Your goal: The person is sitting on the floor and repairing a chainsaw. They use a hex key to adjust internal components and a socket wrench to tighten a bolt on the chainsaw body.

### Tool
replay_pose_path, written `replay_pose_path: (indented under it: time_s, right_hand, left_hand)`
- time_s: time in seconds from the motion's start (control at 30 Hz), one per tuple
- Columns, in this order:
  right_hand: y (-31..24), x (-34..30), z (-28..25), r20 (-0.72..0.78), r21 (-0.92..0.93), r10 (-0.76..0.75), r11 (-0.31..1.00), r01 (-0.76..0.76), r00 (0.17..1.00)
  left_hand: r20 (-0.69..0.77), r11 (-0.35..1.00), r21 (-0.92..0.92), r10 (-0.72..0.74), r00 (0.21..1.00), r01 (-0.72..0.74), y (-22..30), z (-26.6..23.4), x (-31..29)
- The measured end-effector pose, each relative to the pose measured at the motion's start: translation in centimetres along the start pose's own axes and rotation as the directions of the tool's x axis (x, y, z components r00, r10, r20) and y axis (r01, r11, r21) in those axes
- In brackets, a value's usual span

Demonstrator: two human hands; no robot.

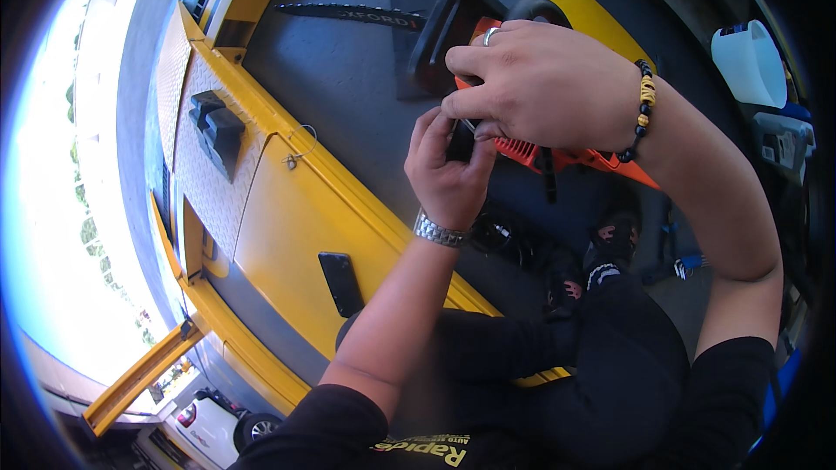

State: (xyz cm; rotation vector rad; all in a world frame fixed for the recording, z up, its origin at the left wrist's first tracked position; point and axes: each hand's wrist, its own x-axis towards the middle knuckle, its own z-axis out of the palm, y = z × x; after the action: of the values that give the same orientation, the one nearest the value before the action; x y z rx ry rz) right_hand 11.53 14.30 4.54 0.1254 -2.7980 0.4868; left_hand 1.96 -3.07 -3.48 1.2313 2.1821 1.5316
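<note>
An orange chainsaw (522, 153) is in front of me, its dark bar and chain (348, 14) pointing to the far left. Its black front hand guard (446, 26) rises just beyond my hands. My left hand (448, 165) is closed, thumb and fingers pinched around a small dark part at the saw's near side. Over it, my right hand (549, 85) bends down, with thumb and fingertips pressed together at the same spot and touching the left fingers. Whatever the fingertips grip is mostly hidden. The right hand also covers much of the saw's body.
A black phone (340, 284) lies on the yellow ramp edge to the left. Farther off, a black block (218, 132) sits on checkered metal plate. At right stand a white tub (751, 63) and a clear container (784, 146). My shoes (614, 239) are below the saw.
</note>
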Motion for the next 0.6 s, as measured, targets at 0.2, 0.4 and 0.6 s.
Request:
replay_pose_path:
  time_s: [0.2, 0.4, 0.6]
  right_hand:
    - [-0.3, 1.9, 3.3, -0.079, 0.018, -0.049, 0.999, 0.050, 0.996]
    - [-4.7, 2.4, 4.1, -0.138, 0.035, 0.483, 0.875, -0.483, 0.865]
    - [-4.1, 2.8, 1.1, 0.049, -0.050, 0.435, 0.900, -0.432, 0.899]
  left_hand:
    - [0.040, 0.945, -0.203, -0.252, 0.967, 0.255, -1.1, -0.1, -1.0]
    - [0.038, 0.966, -0.144, -0.210, 0.977, 0.214, -0.2, -0.1, -0.5]
    - [0.046, 0.979, -0.175, -0.098, 0.994, 0.105, -1.3, 0.2, -0.6]
